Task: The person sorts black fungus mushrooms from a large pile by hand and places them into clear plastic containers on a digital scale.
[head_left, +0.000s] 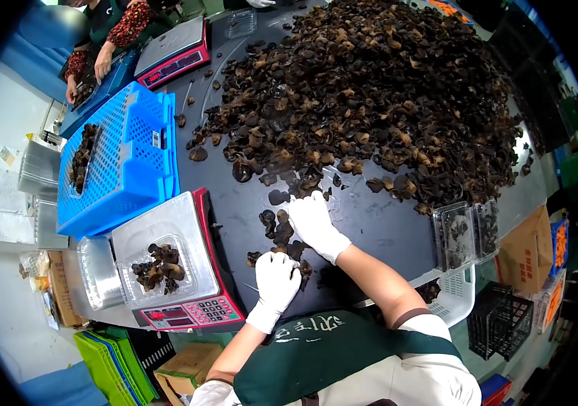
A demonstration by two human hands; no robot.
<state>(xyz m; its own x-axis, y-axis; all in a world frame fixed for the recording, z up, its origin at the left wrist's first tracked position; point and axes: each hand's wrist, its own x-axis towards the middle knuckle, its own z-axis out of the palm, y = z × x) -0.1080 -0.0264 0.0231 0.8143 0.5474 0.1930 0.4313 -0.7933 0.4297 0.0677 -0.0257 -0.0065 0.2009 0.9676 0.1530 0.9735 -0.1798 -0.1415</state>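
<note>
In a white glove, my left hand (278, 279) is closed at the near edge of a small group of dark wood ear mushrooms (281, 231), its thumb and finger pinched on a piece. My right hand (316, 224), also gloved, bends its fingers down between that group and the large wood ear heap (370, 88); its fingertips are bunched together, and what they hold is hidden. To the left, a clear plastic tray (179, 247) with some wood ears sits on a red and silver scale (202, 281).
A blue crate (116, 162) with a tray of wood ears on top stands at left. Clear trays (456, 237) are stacked at the right table edge, above a white basket (461, 298). Another person's hand (103, 62) works near a second scale (174, 54).
</note>
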